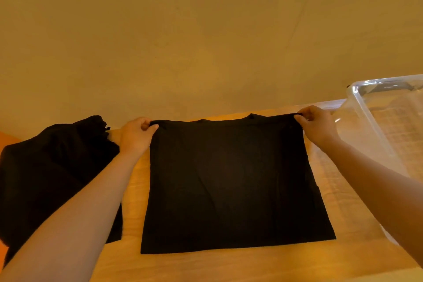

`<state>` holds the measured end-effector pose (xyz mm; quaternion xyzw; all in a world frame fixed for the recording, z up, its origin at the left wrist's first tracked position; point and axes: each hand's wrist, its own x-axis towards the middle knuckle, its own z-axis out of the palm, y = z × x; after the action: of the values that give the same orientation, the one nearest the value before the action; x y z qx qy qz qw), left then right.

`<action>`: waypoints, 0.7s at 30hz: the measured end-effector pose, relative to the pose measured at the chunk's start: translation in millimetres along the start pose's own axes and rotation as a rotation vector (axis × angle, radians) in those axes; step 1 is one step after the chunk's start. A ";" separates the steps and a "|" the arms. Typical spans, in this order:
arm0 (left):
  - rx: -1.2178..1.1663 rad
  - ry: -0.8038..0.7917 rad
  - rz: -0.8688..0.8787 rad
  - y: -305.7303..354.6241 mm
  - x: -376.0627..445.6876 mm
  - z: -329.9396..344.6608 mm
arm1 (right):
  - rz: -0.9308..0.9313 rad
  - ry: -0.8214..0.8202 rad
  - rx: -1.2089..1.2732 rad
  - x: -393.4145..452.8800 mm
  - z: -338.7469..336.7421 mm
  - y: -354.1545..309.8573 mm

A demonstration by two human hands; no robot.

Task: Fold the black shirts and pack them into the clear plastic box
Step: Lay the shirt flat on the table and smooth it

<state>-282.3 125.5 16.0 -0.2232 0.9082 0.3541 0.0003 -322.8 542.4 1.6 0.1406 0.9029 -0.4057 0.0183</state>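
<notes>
Both arms reach forward from the bottom of the head view, nearly straight, over a wooden table (229, 265). The left hand (137, 135) has its fingers curled, thumb and fingers pinching the far left corner of a black shirt (229, 178). The right hand (317, 125) mirrors it, fingers curled and pinching the far right corner. The far edge of the shirt stretches taut between the 2 hands, near the table's far edge, while the rest of the shirt lies flat on the table as a roughly square panel, its near hem toward the person.

The fingertips of both hands are tucked under the cloth, so how far they wrap cannot be told. The shirt's sleeves do not show.

Left of the flat shirt, under the left forearm, lies a heap of black shirts (50, 178), crumpled; how many are in it cannot be told. To the right stands the clear plastic box (366, 126), cut off by the frame edge, behind the right forearm. A plain wall (206, 30) fills the upper part of the view.
</notes>
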 end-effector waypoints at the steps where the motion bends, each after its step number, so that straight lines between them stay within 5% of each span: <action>1: -0.001 0.028 -0.005 -1.4 4.1 7.1 | 0.011 0.025 0.002 3.7 5.8 3.4; 10: -0.197 0.224 0.144 -5.7 19.9 17.3 | -0.055 0.227 0.099 21.0 7.2 -1.2; 16: 0.131 0.188 0.079 -12.7 29.6 47.7 | -0.072 0.128 -0.172 29.6 27.6 6.0; 21: 0.387 -0.013 0.527 -4.3 -19.5 75.8 | -0.474 -0.006 -0.394 -10.9 52.7 10.8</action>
<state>-274.9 179.3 -40.5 0.0261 0.9851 0.1642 -0.0432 -313.7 507.7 -40.0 -0.0814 0.9718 -0.2161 -0.0470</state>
